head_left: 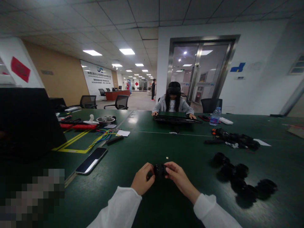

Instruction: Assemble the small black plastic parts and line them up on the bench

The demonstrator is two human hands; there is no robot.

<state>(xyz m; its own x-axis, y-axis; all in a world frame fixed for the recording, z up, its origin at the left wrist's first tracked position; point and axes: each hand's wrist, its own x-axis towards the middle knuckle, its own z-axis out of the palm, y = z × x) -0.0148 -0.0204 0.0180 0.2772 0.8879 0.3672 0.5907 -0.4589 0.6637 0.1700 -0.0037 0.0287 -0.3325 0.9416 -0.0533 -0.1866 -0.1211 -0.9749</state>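
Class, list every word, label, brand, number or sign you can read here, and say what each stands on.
No text reads clearly enough to quote.
Wall sign: rows of writing under a blue logo, too blurred.
Bottle label: too small.
Glass doors: pale marking, too small.
Small wall plate: too small.
Held black part: no lettering can be made out.

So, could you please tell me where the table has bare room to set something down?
Bare table lies between the phone and the left hand, and between the right hand and the black parts at right. It is crowded around the wires and bowl at left, and among those parts.
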